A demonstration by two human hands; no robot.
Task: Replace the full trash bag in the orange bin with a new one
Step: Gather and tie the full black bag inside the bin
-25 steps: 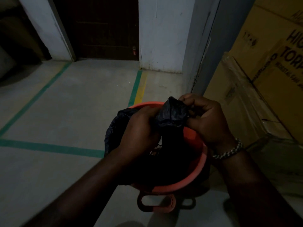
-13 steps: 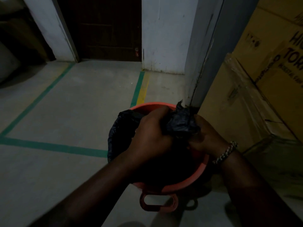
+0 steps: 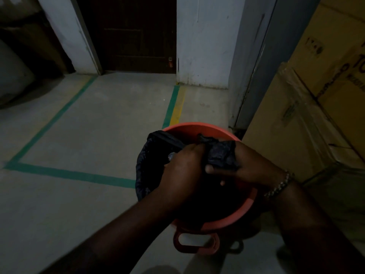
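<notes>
— How does the room look?
— Dim. The grey concrete floor [image 3: 88,135] carries green tape lines [image 3: 69,175] and one yellow stripe [image 3: 177,107].
— And farther back?
— A dark wooden door [image 3: 134,32] sits between white walls [image 3: 203,40]. Cardboard boxes [image 3: 316,95] are stacked on the right, beside a grey post [image 3: 256,66].

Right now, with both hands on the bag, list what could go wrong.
1. The left hand and right hand grip only the gathered top of the bag, while its left side hangs over the rim of the bin; pulling up may snag or tear it.
2. Neither hand holds the bin, so it might lift or tip with the bag.
</notes>
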